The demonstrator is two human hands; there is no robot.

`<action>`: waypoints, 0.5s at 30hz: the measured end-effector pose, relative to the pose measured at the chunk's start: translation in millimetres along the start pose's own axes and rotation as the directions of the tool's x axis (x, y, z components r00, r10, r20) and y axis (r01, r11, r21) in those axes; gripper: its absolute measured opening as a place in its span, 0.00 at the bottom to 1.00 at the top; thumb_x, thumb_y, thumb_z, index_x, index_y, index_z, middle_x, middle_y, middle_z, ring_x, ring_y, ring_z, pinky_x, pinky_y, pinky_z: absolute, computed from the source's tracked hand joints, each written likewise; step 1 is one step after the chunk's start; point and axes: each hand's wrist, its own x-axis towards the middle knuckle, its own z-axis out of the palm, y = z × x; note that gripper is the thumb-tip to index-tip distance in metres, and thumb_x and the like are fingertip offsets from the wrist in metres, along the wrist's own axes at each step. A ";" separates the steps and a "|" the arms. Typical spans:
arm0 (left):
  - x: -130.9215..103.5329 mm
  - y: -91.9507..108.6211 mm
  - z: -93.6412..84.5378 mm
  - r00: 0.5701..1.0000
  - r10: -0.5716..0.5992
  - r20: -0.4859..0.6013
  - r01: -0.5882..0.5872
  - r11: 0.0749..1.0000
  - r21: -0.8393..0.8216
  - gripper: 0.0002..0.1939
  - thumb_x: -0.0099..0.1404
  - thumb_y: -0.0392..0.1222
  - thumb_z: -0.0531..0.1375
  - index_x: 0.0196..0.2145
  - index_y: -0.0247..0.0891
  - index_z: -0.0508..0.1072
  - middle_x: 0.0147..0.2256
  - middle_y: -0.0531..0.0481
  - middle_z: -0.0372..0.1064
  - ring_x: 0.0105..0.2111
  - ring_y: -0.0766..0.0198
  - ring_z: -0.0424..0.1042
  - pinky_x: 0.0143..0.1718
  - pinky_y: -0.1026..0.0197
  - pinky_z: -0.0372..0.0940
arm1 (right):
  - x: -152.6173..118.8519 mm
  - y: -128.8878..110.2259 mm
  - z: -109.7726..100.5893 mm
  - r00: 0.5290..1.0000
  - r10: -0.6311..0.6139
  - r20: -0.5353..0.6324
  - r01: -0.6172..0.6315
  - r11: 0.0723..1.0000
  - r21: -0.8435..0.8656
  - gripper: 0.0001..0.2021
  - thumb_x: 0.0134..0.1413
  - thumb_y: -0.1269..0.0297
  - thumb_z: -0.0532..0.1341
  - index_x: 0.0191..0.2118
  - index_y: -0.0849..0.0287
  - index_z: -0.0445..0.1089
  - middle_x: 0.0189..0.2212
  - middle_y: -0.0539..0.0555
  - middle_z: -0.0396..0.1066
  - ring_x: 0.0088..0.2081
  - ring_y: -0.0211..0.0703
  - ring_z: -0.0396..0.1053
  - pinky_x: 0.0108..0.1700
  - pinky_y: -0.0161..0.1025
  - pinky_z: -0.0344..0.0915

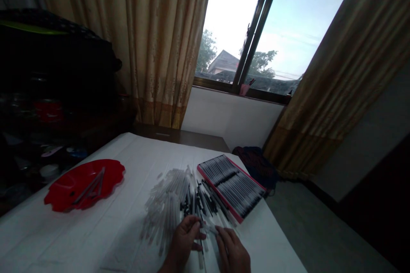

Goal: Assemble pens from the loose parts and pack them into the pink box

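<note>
1. Pinching one slim translucent tube [210, 229] at the six-o'clock side of the view, above the near part of the table; showing it only softly through the blur.
2. Grasping its ten-o'clock end between thumb and fingertips of the left hand [185, 239]; apparently closing the fingers of the right hand [233, 249] on its four-o'clock end.
3. Slanting its long axis from ten to four o'clock, bridging the gap between two hands, so favouring neither as nearer.
4. Showing one cluster of slim black parts [205, 199] just beyond the grip at twelve o'clock, overlapping too much for counting.
5. Showing one heap of loose clear tubes [168, 198] between ten and eleven o'clock, also beyond counting.
6. Showing one pink-edged tray [237, 216] at one o'clock, holding two rows of black-tipped pens [240, 188], packed too finely for counting.
7. Showing one scalloped red bowl [60, 190] between nine and ten o'clock, well apart, holding at least two clear strips [96, 184].
8. Supporting everything on one white-covered table [134, 147]; showing two gold curtains [160, 42] around one window beyond, toward twelve o'clock.
</note>
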 end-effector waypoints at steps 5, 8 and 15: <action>-2.2 0.2 -1.8 1.000 0.013 -0.002 -0.013 1.000 -0.010 0.25 0.43 0.59 0.67 0.32 0.38 0.70 0.31 0.51 0.73 0.24 0.63 0.75 0.15 0.68 0.64 | -1.7 -3.1 0.5 0.993 0.098 -0.059 -0.096 0.995 0.036 0.10 0.60 0.57 0.55 0.40 0.58 0.68 0.29 0.55 0.74 0.28 0.43 0.74 0.30 0.33 0.72; -4.0 1.5 -1.8 1.000 0.023 0.006 -0.023 1.000 -0.019 0.25 0.44 0.59 0.67 0.31 0.38 0.70 0.32 0.50 0.73 0.25 0.62 0.75 0.15 0.68 0.64 | 0.7 -4.0 -1.7 0.998 0.056 -0.035 -0.055 0.998 0.039 0.11 0.63 0.60 0.52 0.38 0.56 0.69 0.30 0.55 0.74 0.31 0.42 0.75 0.33 0.33 0.72; -3.8 3.7 -2.5 1.000 0.019 0.003 -0.019 0.999 -0.040 0.26 0.42 0.60 0.68 0.31 0.39 0.69 0.31 0.51 0.73 0.24 0.63 0.75 0.14 0.67 0.64 | -2.0 -4.0 0.6 0.992 0.111 -0.052 -0.107 0.992 0.063 0.12 0.59 0.57 0.56 0.44 0.58 0.67 0.31 0.56 0.75 0.29 0.43 0.75 0.30 0.33 0.72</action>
